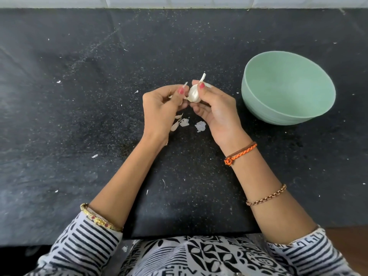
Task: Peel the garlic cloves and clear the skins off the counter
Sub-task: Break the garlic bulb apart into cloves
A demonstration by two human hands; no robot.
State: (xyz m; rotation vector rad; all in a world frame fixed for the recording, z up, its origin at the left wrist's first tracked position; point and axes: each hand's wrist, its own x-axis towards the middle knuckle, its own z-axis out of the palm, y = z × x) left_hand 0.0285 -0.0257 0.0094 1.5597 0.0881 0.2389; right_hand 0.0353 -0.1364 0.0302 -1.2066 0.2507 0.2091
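A white garlic clove (194, 94) is held above the black counter (79, 116), between both hands. My right hand (215, 108) grips the clove, thumb on its top, where a strip of skin sticks up. My left hand (163, 106) pinches a piece of skin at the clove's left side. Loose papery skins (184, 122) lie on the counter just below the hands, with another white skin piece (200, 126) beside them.
A pale green bowl (286, 114) stands to the right of my hands; it looks empty. Small skin flecks are scattered over the counter, such as one fleck (94, 155) at the left. A white tiled wall (179, 2) runs along the counter's back edge.
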